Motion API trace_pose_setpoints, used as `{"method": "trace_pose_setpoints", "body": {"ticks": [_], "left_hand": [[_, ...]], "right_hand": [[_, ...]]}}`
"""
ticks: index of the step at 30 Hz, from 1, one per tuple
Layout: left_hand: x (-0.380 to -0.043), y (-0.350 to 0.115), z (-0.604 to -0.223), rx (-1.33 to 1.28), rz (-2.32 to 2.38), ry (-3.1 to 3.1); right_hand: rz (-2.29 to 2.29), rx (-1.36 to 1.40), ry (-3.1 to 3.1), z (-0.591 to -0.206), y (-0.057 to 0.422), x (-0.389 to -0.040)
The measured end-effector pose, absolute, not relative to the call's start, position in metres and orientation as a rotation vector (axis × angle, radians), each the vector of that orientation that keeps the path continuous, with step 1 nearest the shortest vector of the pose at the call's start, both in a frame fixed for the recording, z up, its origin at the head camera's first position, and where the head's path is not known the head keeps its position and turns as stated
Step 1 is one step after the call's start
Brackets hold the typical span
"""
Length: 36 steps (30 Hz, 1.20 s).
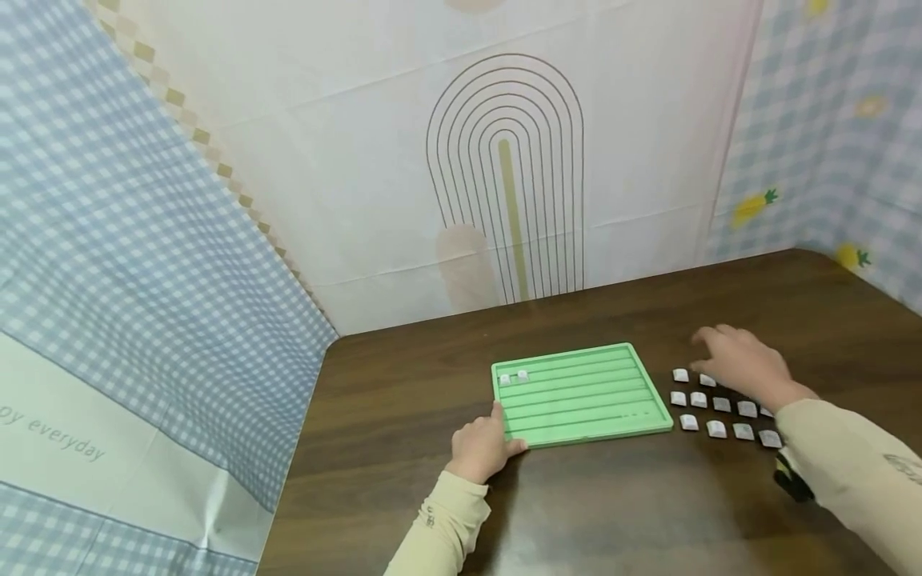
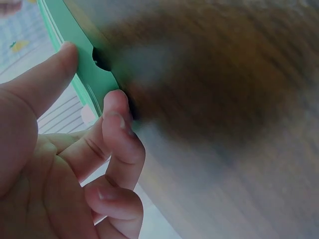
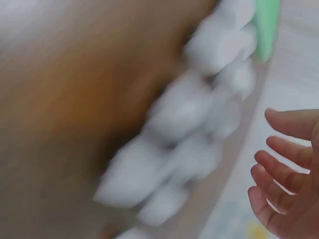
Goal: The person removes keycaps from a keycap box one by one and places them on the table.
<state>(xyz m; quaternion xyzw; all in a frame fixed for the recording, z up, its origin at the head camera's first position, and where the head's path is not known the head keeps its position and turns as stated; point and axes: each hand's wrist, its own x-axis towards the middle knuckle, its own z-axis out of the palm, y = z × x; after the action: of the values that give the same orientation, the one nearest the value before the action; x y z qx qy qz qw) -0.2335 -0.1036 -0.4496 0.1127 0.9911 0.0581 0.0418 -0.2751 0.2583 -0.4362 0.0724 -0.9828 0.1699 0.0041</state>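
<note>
A light green tray [image 1: 583, 438] with long parallel ridges lies on the table. Two white keycaps [image 1: 522, 375] sit side by side at its far left corner. My left hand [image 1: 479, 448] holds the near left corner, index finger along the left side and thumb at the front edge. In the left wrist view, the thumb presses the wall of the tray [image 2: 92, 74] and other fingers are curled. Right of the tray, white keycaps [image 1: 716, 429] stand in rough rows. Over their far row hovers my right hand [image 1: 745, 364], fingers loosely bent and apart, nothing between them.
The brown wooden table [image 1: 389, 400] ends at a white cloth backdrop [image 1: 360, 200] behind the tray. Blue checked cloth [image 1: 180, 240] hangs at the left, with more at the right. A small black object [image 1: 794, 480] shows under the right sleeve.
</note>
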Motion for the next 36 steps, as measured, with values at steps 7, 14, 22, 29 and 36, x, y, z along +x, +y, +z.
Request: {"method": "trace_pose_setpoints", "body": {"ticks": [7,14,22,29,36], "left_hand": [[-0.231,-0.099,-0.448,0.344,0.127,3.027],[-0.230,-0.089,-0.452,0.337,0.066,3.041],[-0.231,-0.090,-0.453,0.312,0.025,3.060],[-0.232,-0.098,-0.451,0.289,0.038,3.068],[-0.231,-0.101,-0.453,0.309,0.105,3.055]], "right_hand": [[0.622,0.545,-2.977,-0.431,0.148,-0.298],[0.574,0.707,-2.981,-0.452,0.077,-0.311],[0.411,0.673,-2.860,-0.468,0.051,-0.316],[0.475,0.691,-2.866,-0.463,0.043,-0.318],[0.625,0.630,-2.859,-0.429,0.114,-0.300]]}}
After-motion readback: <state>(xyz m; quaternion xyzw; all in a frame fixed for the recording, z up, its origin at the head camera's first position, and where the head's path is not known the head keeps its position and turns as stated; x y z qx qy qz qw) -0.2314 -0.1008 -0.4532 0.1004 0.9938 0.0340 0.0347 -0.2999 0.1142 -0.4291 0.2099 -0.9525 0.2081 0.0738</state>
